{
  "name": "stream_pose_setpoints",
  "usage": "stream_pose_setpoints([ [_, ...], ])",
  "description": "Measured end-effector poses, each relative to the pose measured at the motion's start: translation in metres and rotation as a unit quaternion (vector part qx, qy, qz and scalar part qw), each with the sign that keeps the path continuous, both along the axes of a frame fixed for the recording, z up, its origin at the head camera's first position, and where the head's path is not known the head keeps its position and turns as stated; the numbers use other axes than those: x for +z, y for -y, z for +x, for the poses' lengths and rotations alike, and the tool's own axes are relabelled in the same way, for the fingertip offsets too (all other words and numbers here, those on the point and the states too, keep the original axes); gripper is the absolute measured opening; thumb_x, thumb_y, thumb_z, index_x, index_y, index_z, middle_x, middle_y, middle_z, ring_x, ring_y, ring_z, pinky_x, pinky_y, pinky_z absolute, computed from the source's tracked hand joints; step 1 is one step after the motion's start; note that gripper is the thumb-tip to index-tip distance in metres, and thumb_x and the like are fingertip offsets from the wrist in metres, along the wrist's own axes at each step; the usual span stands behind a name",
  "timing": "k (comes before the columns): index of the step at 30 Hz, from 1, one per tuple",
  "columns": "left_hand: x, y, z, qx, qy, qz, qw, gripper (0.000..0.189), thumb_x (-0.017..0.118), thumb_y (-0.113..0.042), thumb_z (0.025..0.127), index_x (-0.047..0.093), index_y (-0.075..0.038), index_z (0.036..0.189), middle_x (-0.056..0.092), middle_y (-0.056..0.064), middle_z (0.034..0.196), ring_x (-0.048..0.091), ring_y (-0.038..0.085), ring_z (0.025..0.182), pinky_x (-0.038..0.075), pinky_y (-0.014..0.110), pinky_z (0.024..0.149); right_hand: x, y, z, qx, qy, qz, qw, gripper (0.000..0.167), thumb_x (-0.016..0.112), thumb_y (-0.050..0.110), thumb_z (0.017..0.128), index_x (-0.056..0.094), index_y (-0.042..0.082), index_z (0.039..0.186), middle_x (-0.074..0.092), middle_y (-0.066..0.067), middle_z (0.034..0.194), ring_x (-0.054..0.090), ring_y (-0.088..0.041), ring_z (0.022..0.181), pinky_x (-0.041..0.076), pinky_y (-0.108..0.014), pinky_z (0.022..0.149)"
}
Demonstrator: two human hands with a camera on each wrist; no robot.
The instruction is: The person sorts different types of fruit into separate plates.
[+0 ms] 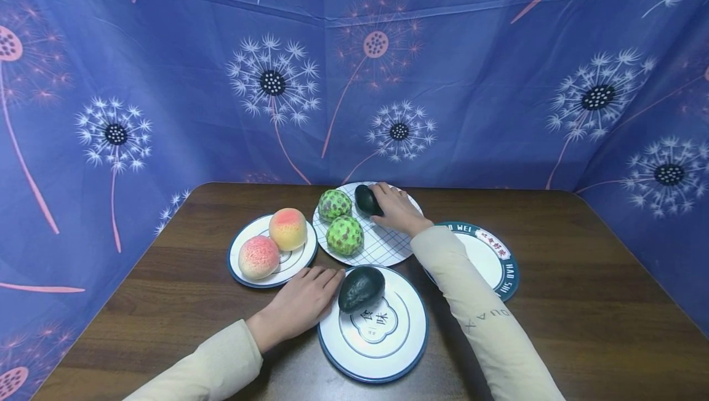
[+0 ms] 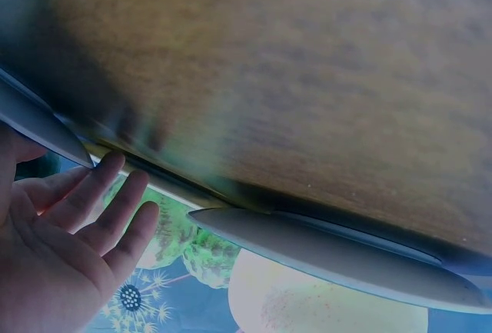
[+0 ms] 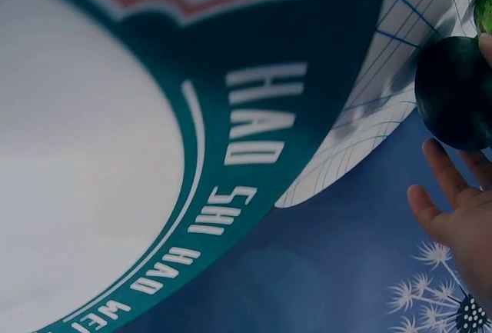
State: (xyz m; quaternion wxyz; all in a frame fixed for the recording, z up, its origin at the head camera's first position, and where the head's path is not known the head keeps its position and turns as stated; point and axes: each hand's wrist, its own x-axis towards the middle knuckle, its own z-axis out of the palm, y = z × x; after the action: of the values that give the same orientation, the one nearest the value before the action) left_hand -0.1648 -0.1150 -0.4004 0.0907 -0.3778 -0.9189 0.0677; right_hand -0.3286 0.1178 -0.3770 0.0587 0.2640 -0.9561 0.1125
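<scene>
My right hand [image 1: 396,209] reaches over the grid-patterned plate [image 1: 388,247] at the back and holds a dark green avocado [image 1: 366,200], thumb and fingers on either side of it. The right wrist view shows this avocado [image 3: 453,91] at the right edge, partly cut off. A second avocado [image 1: 361,289] lies on the blue-rimmed white plate [image 1: 382,355] in front. At that plate's left rim rests my left hand [image 1: 304,302], its fingers nearly straight in the left wrist view. Two green, dark-speckled fruits [image 1: 344,235] sit left of the held avocado.
To the left, a smaller plate [image 1: 235,264] carries two peaches [image 1: 288,229]. A green-rimmed plate [image 1: 512,272] with lettering stands at the right, partly under my right sleeve [image 1: 471,290]. Behind the wooden table [image 1: 598,302] hangs a blue dandelion-patterned cloth [image 1: 476,81].
</scene>
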Motion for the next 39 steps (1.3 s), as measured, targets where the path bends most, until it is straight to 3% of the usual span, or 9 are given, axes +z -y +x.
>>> stream_pose_setpoints([
  [14,-0.0007,0.0000,0.0000,0.005,0.005,-0.003,1.0000,0.049,0.050,-0.033,0.091,0.043,-0.010,0.135,0.056,0.004,0.125,0.055,0.018,0.110,0.048,0.035,0.089,-0.0034,0.0085,-0.0009,-0.033,0.033,0.001,0.9989,0.072,0.063,0.029,0.085,0.025,0.006,0.142,0.034,-0.017,0.140,0.043,-0.036,0.120,0.037,-0.053,0.096],
  [27,-0.0011,0.0005,-0.0004,-0.001,-0.006,0.004,1.0000,0.049,0.053,-0.032,0.090,0.046,-0.010,0.133,0.057,0.004,0.122,0.055,0.018,0.108,0.049,0.035,0.087,-0.0026,0.0074,-0.0013,-0.024,0.047,-0.021,0.9984,0.072,0.064,0.023,0.084,0.025,0.007,0.143,0.034,-0.016,0.140,0.044,-0.036,0.119,0.036,-0.052,0.098],
  [39,0.0017,-0.0003,0.0002,0.008,0.004,-0.005,0.9999,0.050,0.051,-0.033,0.091,0.044,-0.010,0.135,0.056,0.004,0.125,0.055,0.018,0.109,0.048,0.035,0.089,-0.0025,0.0085,-0.0019,-0.018,0.048,-0.024,0.9984,0.070,0.064,0.026,0.084,0.027,0.010,0.142,0.040,-0.018,0.135,0.046,-0.036,0.116,0.037,-0.052,0.097],
])
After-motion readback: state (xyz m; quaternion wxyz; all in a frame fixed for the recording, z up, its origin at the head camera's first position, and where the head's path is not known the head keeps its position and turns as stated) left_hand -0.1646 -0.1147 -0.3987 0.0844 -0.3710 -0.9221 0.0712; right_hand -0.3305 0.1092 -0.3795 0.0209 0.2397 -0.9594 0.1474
